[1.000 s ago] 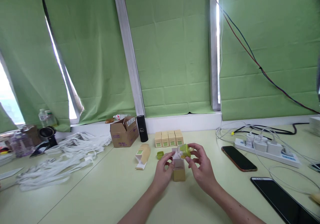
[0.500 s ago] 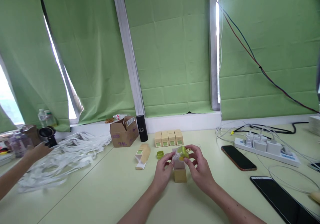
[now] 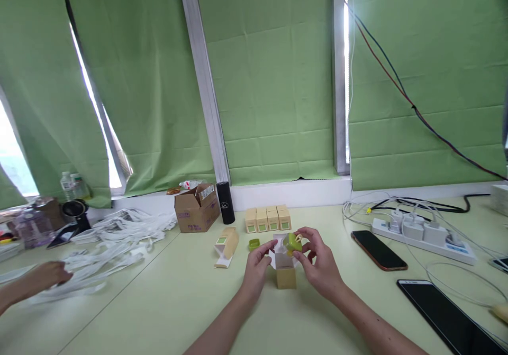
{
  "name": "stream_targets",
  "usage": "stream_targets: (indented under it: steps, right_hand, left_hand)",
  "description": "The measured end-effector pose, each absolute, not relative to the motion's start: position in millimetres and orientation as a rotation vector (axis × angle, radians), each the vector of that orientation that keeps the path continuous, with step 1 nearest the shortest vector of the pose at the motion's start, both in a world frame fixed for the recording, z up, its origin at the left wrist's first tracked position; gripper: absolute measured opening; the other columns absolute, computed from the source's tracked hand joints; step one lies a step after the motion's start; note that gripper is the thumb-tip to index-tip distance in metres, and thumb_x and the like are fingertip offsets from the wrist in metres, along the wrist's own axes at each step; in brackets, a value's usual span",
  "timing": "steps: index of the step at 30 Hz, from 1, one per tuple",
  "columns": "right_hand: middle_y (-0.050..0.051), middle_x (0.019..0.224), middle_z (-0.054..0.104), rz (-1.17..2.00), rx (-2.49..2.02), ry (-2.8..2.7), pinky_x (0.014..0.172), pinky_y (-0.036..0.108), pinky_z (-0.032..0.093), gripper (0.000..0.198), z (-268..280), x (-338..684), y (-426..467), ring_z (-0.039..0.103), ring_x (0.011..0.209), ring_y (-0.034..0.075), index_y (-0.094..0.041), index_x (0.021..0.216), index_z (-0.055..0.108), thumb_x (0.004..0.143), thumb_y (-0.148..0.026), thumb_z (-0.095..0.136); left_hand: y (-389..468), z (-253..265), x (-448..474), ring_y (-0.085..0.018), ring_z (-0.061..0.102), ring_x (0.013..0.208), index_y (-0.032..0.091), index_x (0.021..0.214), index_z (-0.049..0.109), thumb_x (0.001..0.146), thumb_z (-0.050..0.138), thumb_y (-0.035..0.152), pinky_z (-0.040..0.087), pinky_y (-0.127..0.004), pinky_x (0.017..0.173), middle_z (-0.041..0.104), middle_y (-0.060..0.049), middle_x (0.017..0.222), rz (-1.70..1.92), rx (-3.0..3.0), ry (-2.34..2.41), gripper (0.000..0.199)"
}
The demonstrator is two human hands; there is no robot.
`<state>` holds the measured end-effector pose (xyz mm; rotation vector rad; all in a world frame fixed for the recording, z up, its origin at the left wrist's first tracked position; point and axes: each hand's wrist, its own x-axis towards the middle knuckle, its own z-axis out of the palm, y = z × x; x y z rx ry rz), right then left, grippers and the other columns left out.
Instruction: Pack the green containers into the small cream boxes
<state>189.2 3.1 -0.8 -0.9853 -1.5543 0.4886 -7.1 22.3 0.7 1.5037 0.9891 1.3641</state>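
A small cardboard box (image 3: pixel 286 279) stands upright on the table in front of me, its white flaps raised. My left hand (image 3: pixel 257 265) pinches a flap at the box's left side. Above the box's mouth, my right hand (image 3: pixel 317 257) holds a small glossy green case (image 3: pixel 292 243) with a pale loop, tilted, between thumb and fingers. Whether the case touches the box I cannot tell. Behind my left hand lies a green open piece (image 3: pixel 254 244), and left of it an opened small box (image 3: pixel 226 246) lies on its side.
Several small closed boxes (image 3: pixel 268 219) stand in a row behind, near a black cylinder (image 3: pixel 225 202) and a brown carton (image 3: pixel 196 209). To the right lie phones (image 3: pixel 379 250), a tablet (image 3: pixel 444 312) and a power strip (image 3: pixel 424 238). Another person's hand (image 3: pixel 50 275) touches white straps (image 3: pixel 119 233).
The green case has turned in my right hand and shows more plainly. My left fingers have shifted from the case to the box flap. The other person's hand has moved nearer.
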Motion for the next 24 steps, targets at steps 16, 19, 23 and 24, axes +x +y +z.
stream_targets:
  steps: [16,19,23,24]
  right_hand:
    - [0.003,0.106,0.071,0.305,-1.133,-1.841,0.071,0.034,0.051,0.031,1.7,186.4,-4.5,0.066,0.083,0.022,-0.028,0.11,0.058,0.08,-0.022,0.064]
    - [0.003,0.103,0.07,0.264,-1.14,-1.874,0.073,0.034,0.05,0.031,0.0,185.6,-4.8,0.065,0.085,0.022,-0.028,0.108,0.059,0.078,-0.019,0.064]
    - [0.004,0.1,0.068,0.247,-1.134,-1.901,0.07,0.032,0.048,0.024,-3.0,183.2,-4.8,0.064,0.086,0.022,-0.027,0.104,0.059,0.082,-0.018,0.061]
    - [0.004,0.098,0.068,0.238,-1.125,-1.911,0.071,0.032,0.048,0.019,-3.6,182.4,-4.5,0.063,0.086,0.022,-0.027,0.102,0.059,0.085,-0.018,0.059]
  left_hand:
    - [24.5,-1.2,-8.2,-0.028,0.064,0.11,0.016,0.114,0.078,0.066,0.052,0.019,0.049,-0.038,0.099,0.075,-0.009,0.109,1.346,1.516,0.983,0.054]
    - [25.4,-2.0,-8.2,-0.027,0.064,0.11,0.017,0.113,0.078,0.067,0.052,0.019,0.049,-0.038,0.099,0.075,-0.008,0.108,1.348,1.53,0.992,0.053]
    - [26.7,-3.2,-7.4,-0.028,0.064,0.109,0.017,0.112,0.078,0.065,0.052,0.018,0.05,-0.038,0.097,0.076,-0.008,0.107,1.351,1.533,0.995,0.054]
    - [26.8,-3.2,-7.2,-0.027,0.064,0.108,0.017,0.112,0.078,0.065,0.052,0.018,0.05,-0.039,0.097,0.076,-0.008,0.106,1.352,1.532,0.998,0.054]
